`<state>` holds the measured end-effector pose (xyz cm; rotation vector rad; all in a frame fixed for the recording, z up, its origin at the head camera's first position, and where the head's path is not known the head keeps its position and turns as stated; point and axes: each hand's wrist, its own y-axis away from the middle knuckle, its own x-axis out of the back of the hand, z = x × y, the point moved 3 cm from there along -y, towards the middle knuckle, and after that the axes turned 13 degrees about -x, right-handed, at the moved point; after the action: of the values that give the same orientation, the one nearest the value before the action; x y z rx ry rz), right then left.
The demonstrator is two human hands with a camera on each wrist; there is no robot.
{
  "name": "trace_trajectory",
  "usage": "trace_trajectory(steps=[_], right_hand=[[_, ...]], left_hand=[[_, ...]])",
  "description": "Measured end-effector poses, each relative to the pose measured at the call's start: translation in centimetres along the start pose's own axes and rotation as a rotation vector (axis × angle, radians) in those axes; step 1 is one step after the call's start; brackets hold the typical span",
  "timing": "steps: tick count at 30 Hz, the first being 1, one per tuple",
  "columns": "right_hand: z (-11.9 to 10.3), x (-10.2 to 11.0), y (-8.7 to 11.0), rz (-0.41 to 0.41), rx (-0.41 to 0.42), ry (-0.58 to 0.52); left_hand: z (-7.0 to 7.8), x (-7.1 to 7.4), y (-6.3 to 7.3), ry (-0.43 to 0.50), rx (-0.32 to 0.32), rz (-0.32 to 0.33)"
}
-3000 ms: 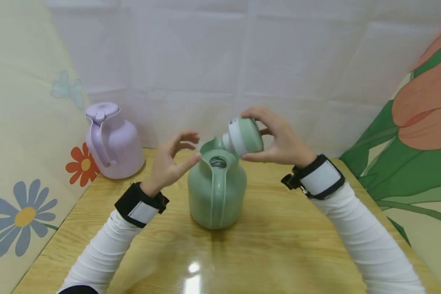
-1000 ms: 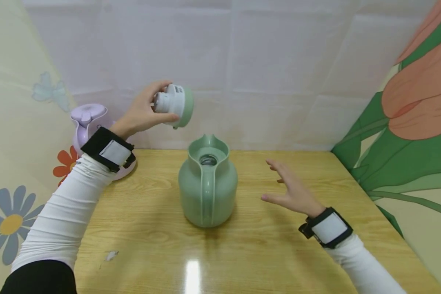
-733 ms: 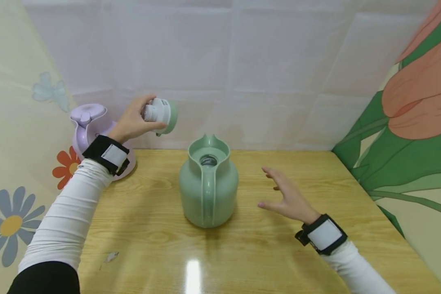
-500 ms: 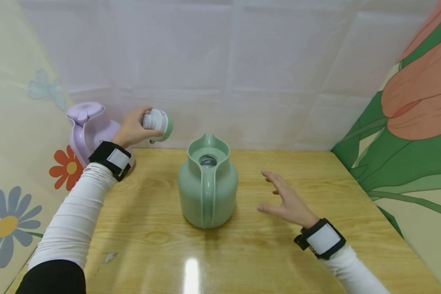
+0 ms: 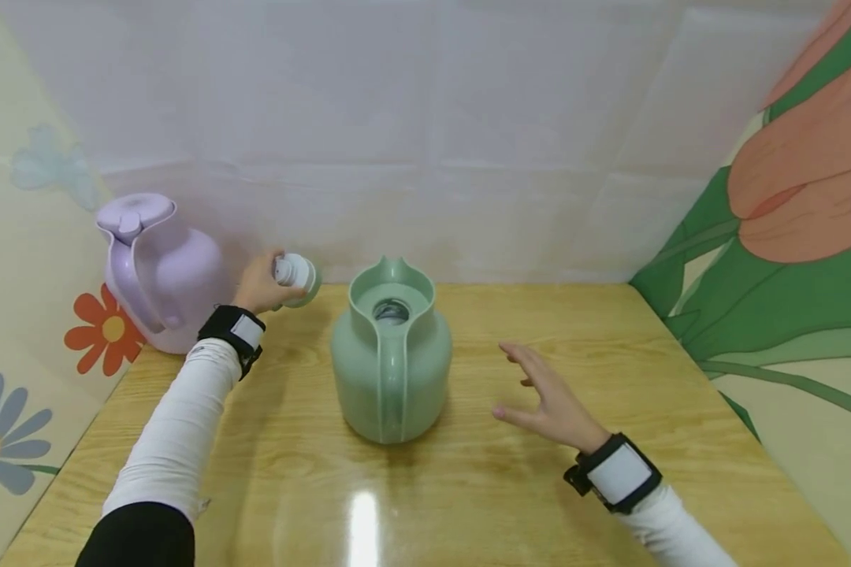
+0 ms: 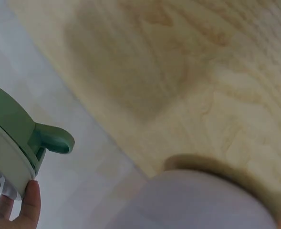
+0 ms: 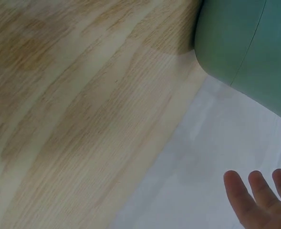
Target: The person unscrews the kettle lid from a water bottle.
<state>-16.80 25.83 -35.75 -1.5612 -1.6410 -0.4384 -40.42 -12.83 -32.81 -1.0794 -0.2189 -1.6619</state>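
Between my left thumb and fingers is a green-and-white flask lid (image 5: 299, 277), held on its side with the white stopper end toward the palm. My left hand (image 5: 261, 285) is near the back of the table, just right of the lilac vacuum jug (image 5: 177, 276). In the left wrist view the lid (image 6: 11, 129) shows a green lever tab. At the table's middle stands a green vacuum jug (image 5: 392, 370), its round mouth uncovered and its handle facing me. To its right my right hand (image 5: 549, 398) hovers with fingers spread, touching nothing.
A wooden table (image 5: 539, 315) carries both jugs. A white sheet (image 5: 510, 134) hangs right behind its back edge. Flower-printed panels (image 5: 808, 315) close in on both sides. The lilac jug has its lid on.
The lid passed from my right hand to my left, which then moved left and lowered it toward the table's back. My right hand drew away from the green jug and sank slightly.
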Motion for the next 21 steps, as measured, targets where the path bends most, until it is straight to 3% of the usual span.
trace_trajectory(steps=[4,11,21], right_hand=[[0.0,-0.1,0.7,0.017,0.007,0.014],[0.3,-0.4,1.9,0.031,-0.003,0.019],[0.6,0.1,2.6,0.035,-0.062,0.039]], left_hand=[[-1.6,-1.9,0.6,-0.034,0.021,0.008],[-3.5,-4.3,1.9,-0.048,0.165,-0.059],[-3.6,-5.3,1.5,-0.098,0.166,-0.113]])
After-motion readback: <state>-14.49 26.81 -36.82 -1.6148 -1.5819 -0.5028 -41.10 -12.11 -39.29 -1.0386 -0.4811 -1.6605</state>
